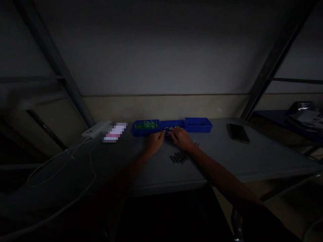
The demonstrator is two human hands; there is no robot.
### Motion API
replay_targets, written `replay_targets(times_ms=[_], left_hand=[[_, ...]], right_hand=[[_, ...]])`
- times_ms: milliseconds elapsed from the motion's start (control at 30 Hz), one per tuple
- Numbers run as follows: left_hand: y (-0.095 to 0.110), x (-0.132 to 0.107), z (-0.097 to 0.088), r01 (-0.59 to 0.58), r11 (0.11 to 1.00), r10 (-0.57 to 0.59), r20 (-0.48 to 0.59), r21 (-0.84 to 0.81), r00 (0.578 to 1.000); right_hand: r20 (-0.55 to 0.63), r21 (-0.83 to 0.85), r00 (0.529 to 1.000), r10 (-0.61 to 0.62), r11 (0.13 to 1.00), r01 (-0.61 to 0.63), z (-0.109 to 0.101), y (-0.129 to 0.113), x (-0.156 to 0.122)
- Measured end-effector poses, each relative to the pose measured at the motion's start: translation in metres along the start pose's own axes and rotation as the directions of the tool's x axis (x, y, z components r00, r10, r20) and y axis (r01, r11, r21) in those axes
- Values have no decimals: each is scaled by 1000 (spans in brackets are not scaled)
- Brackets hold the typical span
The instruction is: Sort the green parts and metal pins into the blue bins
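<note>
Both of my hands are at the front of the middle blue bin [165, 123], where small metallic rod-like pieces [169, 128] show. My left hand [155, 141] is closed at the bin's front left corner, thumb and fingers together. My right hand [181, 137] curls in from the right over the front rim, fingers bent. Whatever either hand pinches is too dark and small to make out. Below my right hand, a loose group of small metal cylinders [178, 158] lies on the grey table [156, 171]. A few more pieces lie partly behind the right wrist.
A left blue bin [133, 131] holds green items, and a right blue bin [199, 129] stands beside the middle one. A phone [239, 133] lies at the right. On the left are a white power strip [97, 129], cables [92, 161] and a blurred-out bright object [114, 132]. Metal posts flank the table.
</note>
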State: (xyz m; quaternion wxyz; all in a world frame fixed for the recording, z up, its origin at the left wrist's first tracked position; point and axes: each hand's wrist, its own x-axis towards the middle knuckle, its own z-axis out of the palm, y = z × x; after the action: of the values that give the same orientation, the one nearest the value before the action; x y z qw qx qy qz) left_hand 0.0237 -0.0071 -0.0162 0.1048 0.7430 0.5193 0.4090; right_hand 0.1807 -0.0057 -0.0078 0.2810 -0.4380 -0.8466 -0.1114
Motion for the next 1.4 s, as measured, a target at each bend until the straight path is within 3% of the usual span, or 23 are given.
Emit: replay_targets(times_ms=[100, 167, 233, 333, 400, 433, 500, 600, 700, 767, 833, 933, 1100, 1267, 1400], left_hand=[[1, -1, 0, -7, 1000, 8, 40, -16, 999], [0, -3, 1, -33, 999, 30, 103, 26, 994], [-1, -4, 3, -75, 991, 52, 198, 111, 979], [-2, -6, 7, -161, 959, 84, 306, 234, 948], [-2, -6, 8, -179, 944, 84, 326, 275, 942], [-2, -5, 9, -174, 943, 73, 333, 284, 940], [-4, -3, 9, -164, 945, 55, 356, 284, 933], [-9, -2, 11, -184, 947, 77, 370, 264, 926], [-12, -2, 12, -162, 958, 89, 293, 237, 952], [-13, -1, 13, -128, 969, 79, 224, 212, 971], [-12, 0, 13, -102, 978, 69, 178, 182, 982], [-11, 2, 11, -93, 986, 70, 162, 138, 984], [-9, 2, 9, -81, 994, 71, 121, 77, 990], [-6, -1, 7, -40, 997, 46, 93, -59, 995], [-4, 0, 5, -41, 995, 47, 62, -90, 997]], right_hand=[[-26, 59, 992, 121, 991, -119, -7, 14, 3], [-94, 74, 959, 266, 963, -260, -14, 31, 4], [-176, 53, 873, 455, 890, -453, -21, 53, 4], [-252, -5, 671, 697, 693, -721, -27, 82, 1], [-251, -27, 609, 753, 623, -782, -28, 91, -1], [-249, -29, 603, 758, 617, -787, -27, 92, -2], [-241, -17, 640, 730, 656, -755, -25, 85, -4], [-145, 44, 786, 601, 798, -601, -20, 63, -2], [28, 147, 938, 346, 927, -346, -13, 39, -1], [98, 206, 980, 171, 960, -188, -10, 29, -1], [128, 248, 990, 58, 965, -89, -9, 24, -2], [146, 256, 989, 4, 966, -42, -11, 24, -2], [158, 190, 987, 0, 981, -30, -14, 23, -1], [138, 85, 986, 92, 991, -105, -10, 19, 0], [115, 101, 988, 99, 989, -111, -12, 18, -1]])
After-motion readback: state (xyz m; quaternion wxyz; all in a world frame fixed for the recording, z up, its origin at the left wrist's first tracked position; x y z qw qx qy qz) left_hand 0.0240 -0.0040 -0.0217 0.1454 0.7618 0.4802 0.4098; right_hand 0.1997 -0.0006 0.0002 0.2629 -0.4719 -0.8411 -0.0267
